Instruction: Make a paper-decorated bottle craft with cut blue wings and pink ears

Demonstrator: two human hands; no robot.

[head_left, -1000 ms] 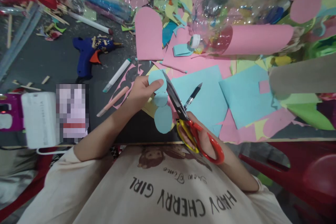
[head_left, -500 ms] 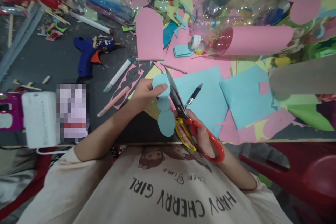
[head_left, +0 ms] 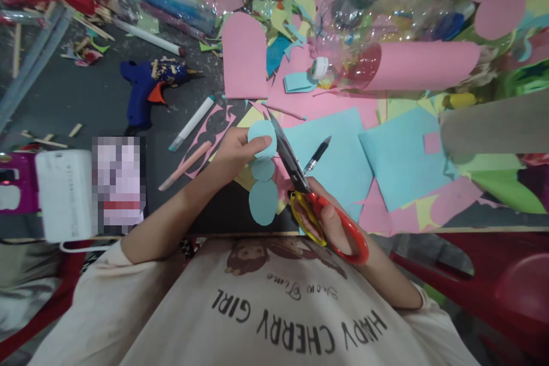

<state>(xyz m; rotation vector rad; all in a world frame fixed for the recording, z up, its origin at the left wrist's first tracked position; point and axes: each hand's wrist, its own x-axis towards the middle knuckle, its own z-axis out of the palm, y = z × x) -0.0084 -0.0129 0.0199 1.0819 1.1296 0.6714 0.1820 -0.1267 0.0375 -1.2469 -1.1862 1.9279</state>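
Observation:
Between the thumb and fingers of my left hand (head_left: 240, 151) is a light blue paper cutout (head_left: 263, 202), pinched at its top round part. It hangs as a chain of rounded shapes, with a small one in the middle. My right hand (head_left: 332, 223) grips scissors (head_left: 292, 163) with red and yellow handles. Their blades point up and left, just right of the cutout's top, and look slightly apart. Under the blades lie a light blue sheet (head_left: 343, 151) and a dark-tipped pen (head_left: 318, 154).
A blue glue gun (head_left: 141, 88), a white marker (head_left: 191, 123) and a phone (head_left: 119, 183) lie to the left. At the back right, a plastic bottle wrapped in pink paper (head_left: 424, 66) rests among scraps. An arched pink piece (head_left: 245, 57) lies beyond my hands.
The cutout's lower end has swung left, away from the scissors. My right hand and the scissors have shifted slightly right, and the handles have come closer together.

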